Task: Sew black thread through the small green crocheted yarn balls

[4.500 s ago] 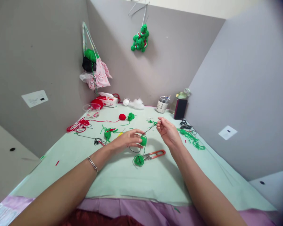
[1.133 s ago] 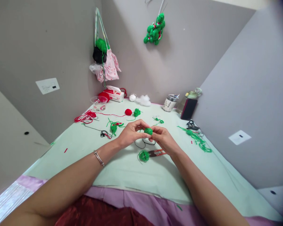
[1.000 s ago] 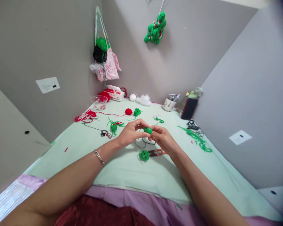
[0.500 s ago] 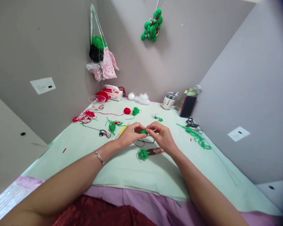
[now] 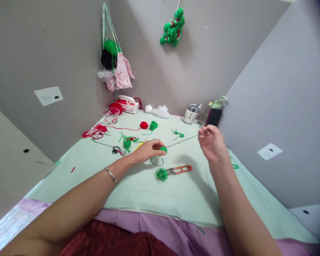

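My left hand (image 5: 150, 149) pinches a small green crocheted ball (image 5: 163, 149) over the middle of the table. From the ball a dark thread (image 5: 181, 142) runs taut up to my right hand (image 5: 212, 142), whose closed fingers grip its far end. Whether a needle sits in those fingers is too small to tell. A loose dark tail curls below my left hand. Closer to me lies a second green ball (image 5: 161, 174) with dark thread across it, touching the blades of orange-handled thread snips (image 5: 181, 170).
Green and red crocheted pieces (image 5: 127, 143) and tangled red yarn (image 5: 95, 131) lie to the left. Behind are a red ball (image 5: 143, 125), a clear tub (image 5: 110, 116), a tissue box (image 5: 130, 106), white stuffing (image 5: 161, 112), a pen tin (image 5: 191, 114) and a phone (image 5: 213, 117).
My right hand has moved away from the ball, up and to the right, drawing the dark thread out straight. My left hand stays in place with the ball. The snips' handle is now uncovered.
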A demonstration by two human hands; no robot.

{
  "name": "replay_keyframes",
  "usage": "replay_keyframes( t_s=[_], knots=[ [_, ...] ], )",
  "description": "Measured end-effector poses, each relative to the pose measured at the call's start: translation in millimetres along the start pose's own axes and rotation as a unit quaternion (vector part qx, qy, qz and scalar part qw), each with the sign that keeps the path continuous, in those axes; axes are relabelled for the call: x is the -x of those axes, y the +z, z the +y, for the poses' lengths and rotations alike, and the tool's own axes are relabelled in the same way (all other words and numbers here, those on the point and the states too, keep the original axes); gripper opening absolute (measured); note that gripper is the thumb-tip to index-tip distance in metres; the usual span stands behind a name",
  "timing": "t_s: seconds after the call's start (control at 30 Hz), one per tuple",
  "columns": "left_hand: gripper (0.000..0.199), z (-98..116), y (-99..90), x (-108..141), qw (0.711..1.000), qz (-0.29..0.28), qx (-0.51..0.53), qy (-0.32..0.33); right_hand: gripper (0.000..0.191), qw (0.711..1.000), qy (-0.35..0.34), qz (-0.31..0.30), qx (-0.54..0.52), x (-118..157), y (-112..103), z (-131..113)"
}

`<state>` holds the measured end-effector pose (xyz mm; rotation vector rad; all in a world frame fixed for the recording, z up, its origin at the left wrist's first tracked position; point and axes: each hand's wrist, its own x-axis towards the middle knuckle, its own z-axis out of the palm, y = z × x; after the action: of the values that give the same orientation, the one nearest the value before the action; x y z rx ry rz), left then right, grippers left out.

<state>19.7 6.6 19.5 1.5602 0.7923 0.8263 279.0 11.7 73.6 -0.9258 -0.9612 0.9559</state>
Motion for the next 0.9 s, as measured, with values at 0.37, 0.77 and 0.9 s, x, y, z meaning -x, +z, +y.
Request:
replay_keyframes(
  t_s=[0.37,0.77,0.9],
  knots=[
    [0.028,1,-14.5,0,0.983,-0.035,0.175,-0.047,0.029,0.999,-0.016,0.033,0.038,-35,-72,-5],
    [0.03,4,-15.9,2,0.977,-0.055,0.203,-0.042,0.041,0.902,0.096,-0.337,0.254,22,15,31],
    [0.026,5,-20.2,1,0.968,-0.044,0.244,-0.043,0.029,0.887,-0.039,-0.062,0.456,-16,-33,23]
  ],
)
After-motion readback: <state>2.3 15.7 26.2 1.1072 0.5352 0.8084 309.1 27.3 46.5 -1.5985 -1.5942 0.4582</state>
